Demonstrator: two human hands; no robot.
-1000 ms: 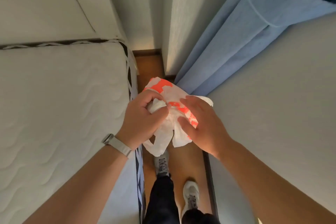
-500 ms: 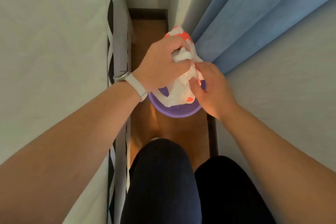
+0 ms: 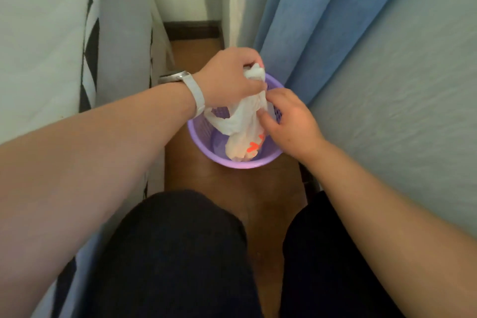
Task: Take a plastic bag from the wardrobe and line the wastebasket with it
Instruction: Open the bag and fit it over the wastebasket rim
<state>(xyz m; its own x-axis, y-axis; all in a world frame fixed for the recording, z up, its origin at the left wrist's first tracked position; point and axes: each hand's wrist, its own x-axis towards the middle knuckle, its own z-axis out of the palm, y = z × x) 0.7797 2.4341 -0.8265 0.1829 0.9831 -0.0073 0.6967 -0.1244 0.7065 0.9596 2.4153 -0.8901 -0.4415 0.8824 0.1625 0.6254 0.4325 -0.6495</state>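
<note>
A round purple mesh wastebasket (image 3: 204,148) stands on the wooden floor between the bed and the curtain. A crumpled white plastic bag with orange print (image 3: 244,129) hangs down into it, its lower end near the bottom. My left hand (image 3: 229,77), with a white watch on the wrist, clutches the bag's bunched top above the basket's far rim. My right hand (image 3: 289,121) pinches the bag's side over the basket's right rim. The bag's mouth is bunched and hidden in my fingers.
A white mattress (image 3: 44,41) rises close on the left. A blue curtain (image 3: 317,23) and a pale wall (image 3: 402,100) close in on the right. My knees in dark trousers (image 3: 180,253) are bent just before the basket. The floor strip (image 3: 196,51) is narrow.
I have crouched lower and nearer the basket. Both hands have brought the bag down, so its lower end now hangs inside the wastebasket, which was out of sight one second ago.
</note>
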